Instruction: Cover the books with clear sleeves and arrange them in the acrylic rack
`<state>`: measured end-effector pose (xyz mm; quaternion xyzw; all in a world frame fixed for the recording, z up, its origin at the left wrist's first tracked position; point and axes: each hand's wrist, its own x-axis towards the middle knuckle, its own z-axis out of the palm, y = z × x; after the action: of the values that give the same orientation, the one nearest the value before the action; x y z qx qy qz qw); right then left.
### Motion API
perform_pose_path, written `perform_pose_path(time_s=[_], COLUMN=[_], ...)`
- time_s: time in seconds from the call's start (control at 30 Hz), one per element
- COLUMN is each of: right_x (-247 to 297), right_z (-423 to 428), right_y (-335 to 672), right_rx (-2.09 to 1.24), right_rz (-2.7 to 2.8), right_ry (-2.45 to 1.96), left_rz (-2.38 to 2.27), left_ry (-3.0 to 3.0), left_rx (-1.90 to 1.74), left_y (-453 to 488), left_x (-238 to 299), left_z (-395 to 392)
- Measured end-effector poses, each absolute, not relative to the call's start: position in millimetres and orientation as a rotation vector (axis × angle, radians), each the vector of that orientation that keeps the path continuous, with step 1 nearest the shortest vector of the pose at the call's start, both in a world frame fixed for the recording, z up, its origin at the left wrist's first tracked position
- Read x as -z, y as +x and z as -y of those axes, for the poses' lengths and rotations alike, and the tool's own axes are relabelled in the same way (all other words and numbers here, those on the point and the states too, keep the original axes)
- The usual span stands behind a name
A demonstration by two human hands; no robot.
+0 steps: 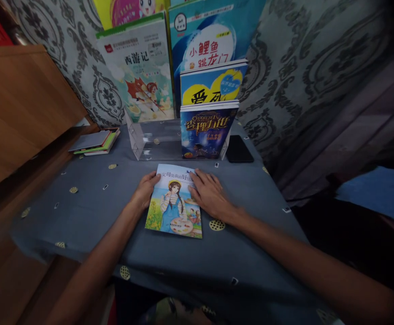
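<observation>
A thin picture-covered book (173,210), showing a girl in a yellow hat and blue overalls, is in front of me near the middle of the table. At its upper left edge my left hand (146,189) grips it, thumb on the cover and the other fingers mostly hidden behind. My right hand (213,194) rests with fingers stretched out over the cover's upper right corner, hiding the end of the title. Just beyond is a clear acrylic book stand (158,146). A dark blue book (205,133) leans in its front right part.
Taller behind stand a Journey to the West book (146,72), a teal book (213,27) and a yellow-and-blue book (213,83). A black phone (239,149) lies right of the stand. Several stacked books (95,141) lie at left, near a wooden panel (24,104).
</observation>
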<state>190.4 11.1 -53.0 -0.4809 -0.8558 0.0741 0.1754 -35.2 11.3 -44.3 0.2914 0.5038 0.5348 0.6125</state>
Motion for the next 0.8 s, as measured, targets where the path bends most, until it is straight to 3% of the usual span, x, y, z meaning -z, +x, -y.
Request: perform_pose_path(time_s=[0.17, 0.4, 0.8], right_x=[59, 53, 49], right_z=[-18, -18, -16], right_y=[195, 189, 188], right_rx=[-0.575, -1.581, -1.916], right_rz=[2.059, 1.545, 1.267], right_ry=[-1.243, -0.935, -0.821], left_rz=[-1.092, -1.084, -1.112], left_ry=[0.638, 0.566, 0.496], left_rx=[-1.303, -1.463, -1.409], left_y=[-33, -37, -33], left_x=[38, 41, 39], left_z=[-22, -22, -13])
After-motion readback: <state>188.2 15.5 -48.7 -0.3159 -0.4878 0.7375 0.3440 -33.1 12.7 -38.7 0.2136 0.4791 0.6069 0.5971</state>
